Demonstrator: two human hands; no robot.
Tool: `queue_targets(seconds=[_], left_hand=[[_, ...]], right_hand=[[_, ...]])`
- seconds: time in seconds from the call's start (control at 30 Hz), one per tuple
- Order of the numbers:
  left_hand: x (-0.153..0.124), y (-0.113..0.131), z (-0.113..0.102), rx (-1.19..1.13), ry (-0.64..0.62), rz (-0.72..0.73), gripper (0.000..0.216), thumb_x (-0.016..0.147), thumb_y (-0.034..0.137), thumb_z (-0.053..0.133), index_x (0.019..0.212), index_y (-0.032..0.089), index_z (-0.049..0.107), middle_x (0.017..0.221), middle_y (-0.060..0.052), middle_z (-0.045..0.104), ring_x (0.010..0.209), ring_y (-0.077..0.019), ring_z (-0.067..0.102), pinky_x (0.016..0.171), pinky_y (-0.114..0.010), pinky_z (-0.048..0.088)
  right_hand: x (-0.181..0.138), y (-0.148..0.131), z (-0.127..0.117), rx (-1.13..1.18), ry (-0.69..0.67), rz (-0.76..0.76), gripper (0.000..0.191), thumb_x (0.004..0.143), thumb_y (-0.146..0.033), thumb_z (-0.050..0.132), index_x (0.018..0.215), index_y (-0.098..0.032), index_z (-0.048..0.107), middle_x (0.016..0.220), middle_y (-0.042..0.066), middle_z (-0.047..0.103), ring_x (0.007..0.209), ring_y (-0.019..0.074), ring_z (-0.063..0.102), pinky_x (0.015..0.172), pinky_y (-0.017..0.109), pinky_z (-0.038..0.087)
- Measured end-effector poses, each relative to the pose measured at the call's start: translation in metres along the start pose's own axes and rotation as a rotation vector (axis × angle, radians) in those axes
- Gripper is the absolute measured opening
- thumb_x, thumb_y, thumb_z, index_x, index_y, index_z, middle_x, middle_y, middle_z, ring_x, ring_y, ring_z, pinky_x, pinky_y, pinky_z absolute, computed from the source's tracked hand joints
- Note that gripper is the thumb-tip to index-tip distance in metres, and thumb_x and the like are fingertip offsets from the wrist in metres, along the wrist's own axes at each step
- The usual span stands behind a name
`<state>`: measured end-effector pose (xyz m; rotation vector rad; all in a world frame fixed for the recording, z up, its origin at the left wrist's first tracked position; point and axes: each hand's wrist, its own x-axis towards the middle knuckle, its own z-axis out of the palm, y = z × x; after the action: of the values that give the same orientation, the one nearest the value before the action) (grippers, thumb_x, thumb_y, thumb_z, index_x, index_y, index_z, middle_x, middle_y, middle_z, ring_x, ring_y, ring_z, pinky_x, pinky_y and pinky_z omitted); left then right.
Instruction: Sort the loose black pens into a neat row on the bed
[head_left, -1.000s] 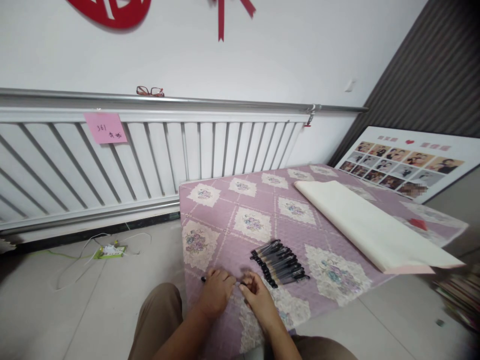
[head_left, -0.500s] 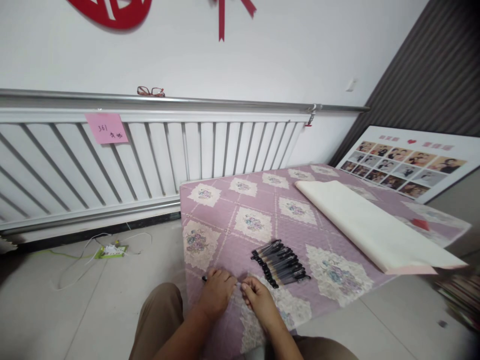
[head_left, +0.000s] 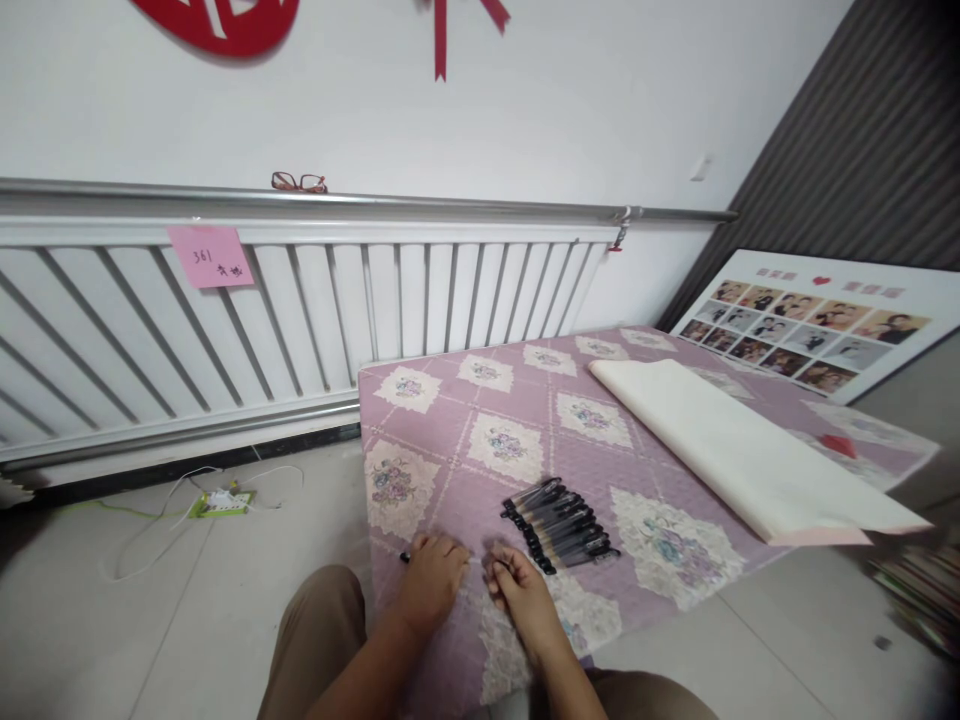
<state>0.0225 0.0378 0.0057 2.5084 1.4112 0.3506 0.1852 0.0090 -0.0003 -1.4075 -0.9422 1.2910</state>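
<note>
My left hand (head_left: 435, 580) rests on the near edge of the purple floral mattress (head_left: 480, 450), fingers curled over a black pen (head_left: 406, 557) whose tip sticks out to the left. My right hand (head_left: 517, 590) lies beside it with fingers pinched together on the pen's other end, which is mostly hidden. A row of several black pens (head_left: 559, 523) lies just beyond my right hand.
A rolled cream sheet (head_left: 742, 460) lies across the mattress at right. A white radiator (head_left: 300, 320) with a pink note (head_left: 210, 256) and glasses (head_left: 300, 183) on top runs along the wall. A photo board (head_left: 810, 325) leans at right. Cables (head_left: 217, 500) lie on the floor.
My hands stay almost in place at the mattress edge; the right fingers shift slightly on the pen. The pens in the row have not moved.
</note>
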Motion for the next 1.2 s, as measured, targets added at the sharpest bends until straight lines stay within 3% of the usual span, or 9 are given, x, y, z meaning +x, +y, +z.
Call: queue_targets(seconds=[0.5,0.77,1.2], left_hand=[[-0.0021,-0.0004,-0.0008,-0.029,0.061,0.046,0.018,0.092,0.026,0.043,0.100,0.025,0.060,0.093,-0.002,0.059,0.092,-0.0189,0.049,0.086,-0.036,0.030],[-0.0014,-0.0004,-0.0028,-0.003,0.022,0.050,0.019,0.092,0.026,0.043,0.101,0.025,0.059,0.094,-0.002,0.058,0.092,-0.0184,0.048,0.087,-0.035,0.030],[-0.0019,-0.0009,-0.0009,0.005,0.003,0.097,0.019,0.092,0.027,0.042,0.100,0.024,0.059,0.093,-0.002,0.058,0.093,-0.0189,0.048,0.086,-0.036,0.029]], right_hand=[[-0.0026,-0.0002,0.0031,-0.108,-0.051,-0.024,0.031,0.069,-0.044,0.059,0.090,-0.021,0.061,0.063,-0.004,0.054,0.049,0.0094,0.045,0.045,0.021,0.035],[-0.0013,0.0018,0.0047,-0.171,-0.034,-0.063,0.024,0.066,-0.042,0.061,0.078,-0.021,0.057,0.054,-0.008,0.043,0.043,0.0079,0.036,0.042,0.020,0.029],[-0.0016,0.0078,0.0014,-0.236,-0.032,-0.142,0.023,0.069,-0.040,0.061,0.082,-0.020,0.063,0.056,-0.005,0.047,0.047,0.0099,0.040,0.046,0.022,0.033]])
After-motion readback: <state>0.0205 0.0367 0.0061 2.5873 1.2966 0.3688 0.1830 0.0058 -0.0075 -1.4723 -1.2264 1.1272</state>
